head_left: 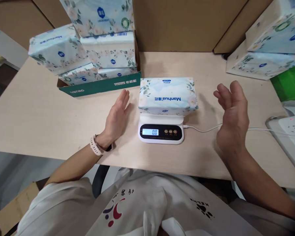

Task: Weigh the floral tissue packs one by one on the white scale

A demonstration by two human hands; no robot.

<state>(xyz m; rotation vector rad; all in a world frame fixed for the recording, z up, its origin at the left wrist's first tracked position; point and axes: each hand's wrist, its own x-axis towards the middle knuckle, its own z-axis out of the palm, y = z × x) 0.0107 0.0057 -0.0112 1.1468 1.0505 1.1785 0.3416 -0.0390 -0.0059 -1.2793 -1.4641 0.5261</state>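
Observation:
A floral tissue pack (167, 93) lies on top of a white kitchen scale (160, 141), whose lit display reads 0.0. To the left of the pack, my left hand (116, 116) rests edge-down by the table, fingers stretched out and holding nothing. My right hand (233, 114) is at the right, apart from the pack, palm turned inward with the fingers loosely extended and nothing in them. A white cable (201, 130) runs from the scale's right side and passes behind my right hand.
Several tissue packs (110, 54) are piled in a green carton (100, 86) at the back left. Two more packs (263, 64) are stacked at the right, near a green package (290, 83). A white power strip (292, 126) sits at the right edge. Brown cardboard (182, 26) stands behind the table.

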